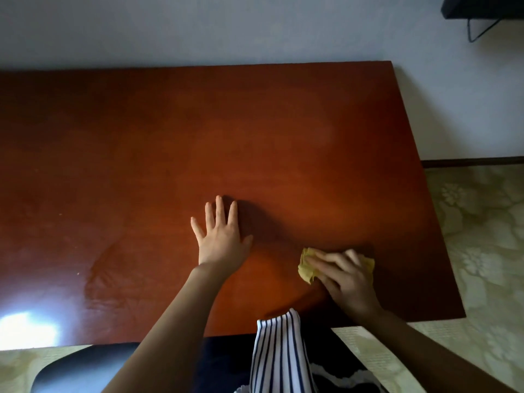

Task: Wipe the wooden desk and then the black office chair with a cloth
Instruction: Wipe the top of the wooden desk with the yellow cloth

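The reddish-brown wooden desk (170,143) fills most of the head view. My left hand (219,236) lies flat on it near the front middle, fingers spread and straight. To the right, my right hand (344,275) presses a crumpled yellow cloth (306,269) onto the desk near the front right corner, fingers laid over it and slightly bent. Part of the cloth sticks out left and right of the fingers. A damp streaked patch (107,268) shows on the desk at the front left. The black office chair (82,370) shows at the bottom left, below the desk's front edge.
A pale wall (226,29) runs behind the desk. A dark object with a cable (479,12) hangs at the top right. Patterned light flooring (482,236) lies right of the desk. Striped clothing (279,355) hangs at the bottom middle.
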### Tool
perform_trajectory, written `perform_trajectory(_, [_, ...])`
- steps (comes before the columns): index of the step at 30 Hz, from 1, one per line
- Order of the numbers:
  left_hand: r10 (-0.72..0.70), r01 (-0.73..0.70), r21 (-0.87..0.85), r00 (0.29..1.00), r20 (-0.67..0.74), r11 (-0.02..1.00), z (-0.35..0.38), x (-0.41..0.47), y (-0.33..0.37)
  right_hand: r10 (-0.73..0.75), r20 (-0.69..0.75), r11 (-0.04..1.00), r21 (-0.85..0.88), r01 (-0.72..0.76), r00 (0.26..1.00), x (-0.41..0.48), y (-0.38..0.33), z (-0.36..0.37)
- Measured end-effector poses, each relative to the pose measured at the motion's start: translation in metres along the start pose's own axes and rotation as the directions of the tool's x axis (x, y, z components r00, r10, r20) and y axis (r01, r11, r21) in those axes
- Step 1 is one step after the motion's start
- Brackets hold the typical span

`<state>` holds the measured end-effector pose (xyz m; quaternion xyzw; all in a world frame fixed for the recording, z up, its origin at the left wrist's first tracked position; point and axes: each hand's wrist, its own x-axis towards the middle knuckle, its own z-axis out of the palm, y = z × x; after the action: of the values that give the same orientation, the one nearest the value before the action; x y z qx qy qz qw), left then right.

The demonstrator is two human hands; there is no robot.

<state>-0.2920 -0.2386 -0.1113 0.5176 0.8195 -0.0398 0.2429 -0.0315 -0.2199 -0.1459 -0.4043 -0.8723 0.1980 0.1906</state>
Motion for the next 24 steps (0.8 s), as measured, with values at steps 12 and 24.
perform_trajectory(12, [0.167, -0.167, 0.098, 0.986, -0.001, 0.981, -0.033, 0.018, -0.095, 0.736, -0.366, 0.623, 0.038, -0.782, 0.569, 0.216, -0.033, 0.058])
perform_trajectory(24, [0.099, -0.09, 0.112, 0.992, -0.079, 0.99, -0.033, 0.005, -0.143, 0.324, -0.244, 0.931, -0.088, -0.354, 0.914, 0.187, -0.159, 0.128])
